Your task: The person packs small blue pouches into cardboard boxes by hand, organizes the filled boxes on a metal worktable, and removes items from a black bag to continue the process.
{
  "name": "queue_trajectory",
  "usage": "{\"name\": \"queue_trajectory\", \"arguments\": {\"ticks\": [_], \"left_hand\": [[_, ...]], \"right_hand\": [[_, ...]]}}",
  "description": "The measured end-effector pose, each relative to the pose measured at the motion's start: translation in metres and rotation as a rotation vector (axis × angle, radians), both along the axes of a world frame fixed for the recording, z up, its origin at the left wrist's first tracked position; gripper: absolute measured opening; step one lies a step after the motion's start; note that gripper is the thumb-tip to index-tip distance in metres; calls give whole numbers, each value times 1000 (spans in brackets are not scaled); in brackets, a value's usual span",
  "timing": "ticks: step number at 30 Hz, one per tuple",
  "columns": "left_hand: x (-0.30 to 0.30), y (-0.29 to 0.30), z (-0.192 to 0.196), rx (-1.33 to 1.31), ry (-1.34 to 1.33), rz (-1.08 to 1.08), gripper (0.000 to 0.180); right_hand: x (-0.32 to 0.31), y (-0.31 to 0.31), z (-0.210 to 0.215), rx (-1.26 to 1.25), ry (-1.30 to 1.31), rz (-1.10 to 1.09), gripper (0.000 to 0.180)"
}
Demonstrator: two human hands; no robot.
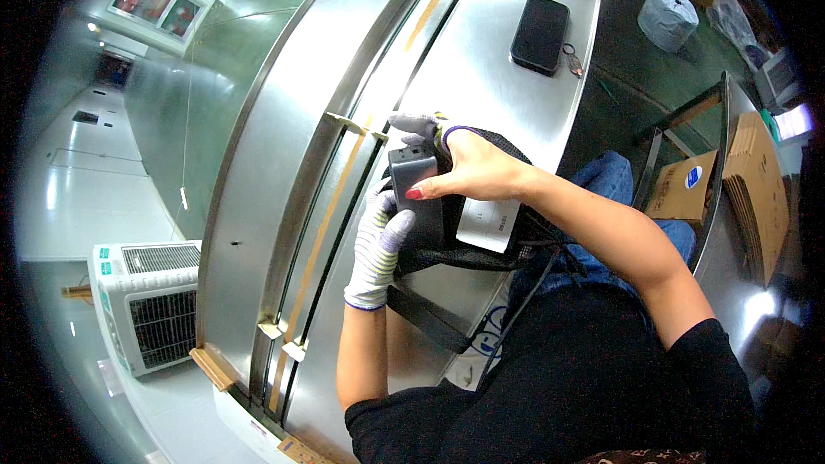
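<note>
Past R hand point(464, 159) lies phone point(540, 34) w/ prob. keyring point(574, 60)

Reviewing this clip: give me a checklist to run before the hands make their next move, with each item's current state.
1. Left hand on the dark device: ok, its gloved fingers are at the device's side.
2. Right hand on the device: ok, the thumb lies across its face.
3. Right hand fully gloved: not ok, the thumb is bare, its red nail showing.
4. Phone apart from both hands: ok, it lies on the metal table.
5. Device's lower end free of the black mesh bag: cannot tell, dark surfaces merge there.
</note>
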State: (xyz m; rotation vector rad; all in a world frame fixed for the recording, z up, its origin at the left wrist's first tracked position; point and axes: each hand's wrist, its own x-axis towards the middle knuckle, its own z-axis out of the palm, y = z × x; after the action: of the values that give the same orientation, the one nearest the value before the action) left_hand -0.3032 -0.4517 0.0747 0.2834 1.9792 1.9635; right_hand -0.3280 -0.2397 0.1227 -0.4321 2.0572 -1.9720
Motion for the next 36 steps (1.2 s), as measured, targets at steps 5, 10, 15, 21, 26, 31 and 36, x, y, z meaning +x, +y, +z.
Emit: {"name": "queue_trajectory", "arguments": {"ticks": [5,10,15,21,26,31,36], "left_hand": [[-1,0,-1,7,9,0,48],[2,3,-1,-46,45,23,48],[1,2,0,-71,45,29,49],[8,-1,7,-94,119,0,59],[35,7,24,-686,872,101,72],[60,16,6,-828,1166,353,46],[56,18,5,-900,1137,395,39]], "right_hand": [[-3,4,-2,-62,-9,72,75],[-3,18,-7,-7,-222,108,59],[-6,14,-27,-325,-310,91,55],[12,14,3,-311,-56,127,60],[27,24,-2,-379,-125,186,64],[49,39,-2,-607,-177,194,66],[63,38,8,-409,-188,33,87]]}}
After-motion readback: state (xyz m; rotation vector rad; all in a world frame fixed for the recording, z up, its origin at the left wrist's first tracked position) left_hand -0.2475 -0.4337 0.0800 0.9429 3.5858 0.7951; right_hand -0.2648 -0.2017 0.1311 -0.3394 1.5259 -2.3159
